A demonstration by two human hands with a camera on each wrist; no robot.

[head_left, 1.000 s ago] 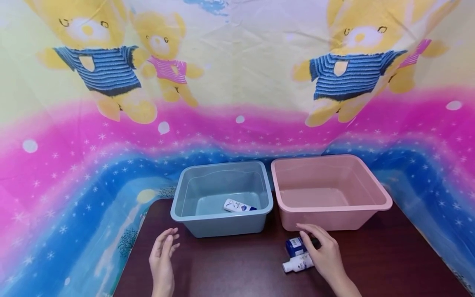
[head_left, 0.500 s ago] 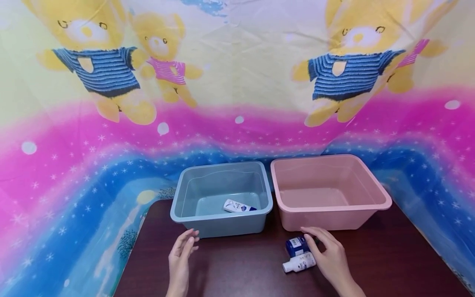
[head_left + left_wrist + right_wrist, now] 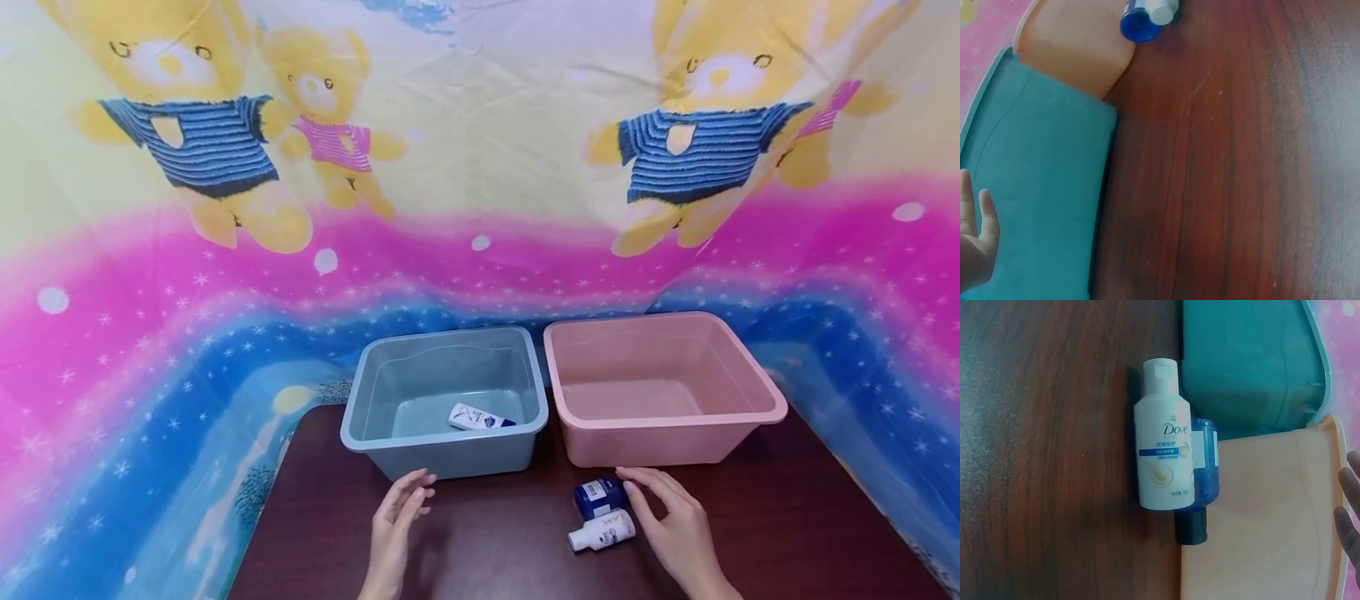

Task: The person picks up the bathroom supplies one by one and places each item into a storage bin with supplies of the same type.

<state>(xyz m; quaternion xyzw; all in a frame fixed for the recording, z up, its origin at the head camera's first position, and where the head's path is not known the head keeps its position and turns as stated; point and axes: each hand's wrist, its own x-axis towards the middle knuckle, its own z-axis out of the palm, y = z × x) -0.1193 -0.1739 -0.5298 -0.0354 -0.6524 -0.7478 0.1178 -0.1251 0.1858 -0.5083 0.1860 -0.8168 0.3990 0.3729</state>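
Note:
Two small bottles lie side by side on the table in front of the pink tub. One is a white Dove bottle [image 3: 1165,450] with its cap toward the left in the head view; the other is a blue bottle [image 3: 1207,465] with a black cap, just behind it. My right hand [image 3: 673,527] hovers beside them on the right, fingers relaxed and holding nothing, fingertips close to the blue bottle. My left hand [image 3: 395,527] is held in front of the blue tub, fingers loosely bent with nothing in them. A white tube with a blue cap [image 3: 480,417] lies inside the blue tub.
The blue-grey tub [image 3: 442,457] and the pink tub [image 3: 667,446] stand next to each other at the back of the dark wooden table [image 3: 495,550]. Behind them hangs a bear-patterned cloth [image 3: 480,167].
My left hand has moved right, to in front of the blue tub. My right hand has drawn slightly right and down, uncovering more of the two bottles, which stay in place.

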